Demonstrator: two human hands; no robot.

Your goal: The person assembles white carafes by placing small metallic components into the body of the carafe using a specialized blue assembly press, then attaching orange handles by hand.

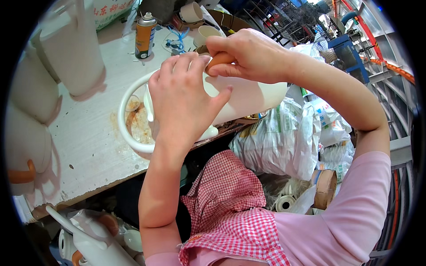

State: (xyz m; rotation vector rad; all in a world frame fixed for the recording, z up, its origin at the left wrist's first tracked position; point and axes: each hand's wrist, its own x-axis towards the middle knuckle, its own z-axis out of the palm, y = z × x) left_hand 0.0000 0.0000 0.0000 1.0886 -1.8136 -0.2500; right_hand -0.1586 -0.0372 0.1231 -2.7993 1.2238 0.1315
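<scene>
A white plastic watering can (248, 95) lies on its side at the table's front edge. Its long curved tube (124, 111) loops out to the left. My left hand (182, 91) grips the can from above, fingers bent over its far side and thumb apart along its wall. In my right hand (248, 53), a smooth tan-orange rounded piece (222, 58) is pinched against the can beside my left fingertips. The fingers hide most of that piece, so I cannot tell its kind. My left hand covers the near end of the can.
White plastic cans (73, 53) stand along the table's left side. At the back are an orange spray can (145, 36), blue ties (175, 42) and cream cups (206, 34). White sacks (284, 137) sit right of the table. More white parts (95, 241) lie below its front edge.
</scene>
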